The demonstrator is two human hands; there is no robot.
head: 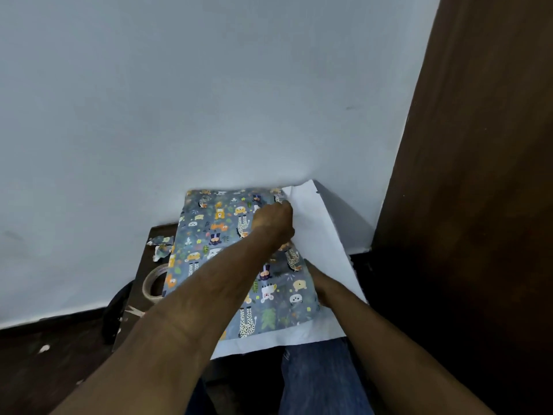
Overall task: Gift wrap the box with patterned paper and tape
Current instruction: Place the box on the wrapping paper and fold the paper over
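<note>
The box [239, 253] lies flat on a small dark table, its top covered by grey-blue patterned paper with cartoon animals. The paper's white underside [317, 235] stands up as a flap along the box's right side and shows as a strip at the near edge. My left hand [273, 221] reaches across the box, its fingers curled over the paper at the far right edge. My right hand [320, 284] sits at the box's right side between the box and the white flap, with its fingers hidden. A roll of tape [152, 284] lies on the table left of the box.
Torn paper scraps [161, 245] lie at the table's [143, 265] far left corner. A white wall rises right behind the box. A dark wooden panel [466, 205] stands close on the right. My jeans-clad knee [320, 378] is below the table's near edge.
</note>
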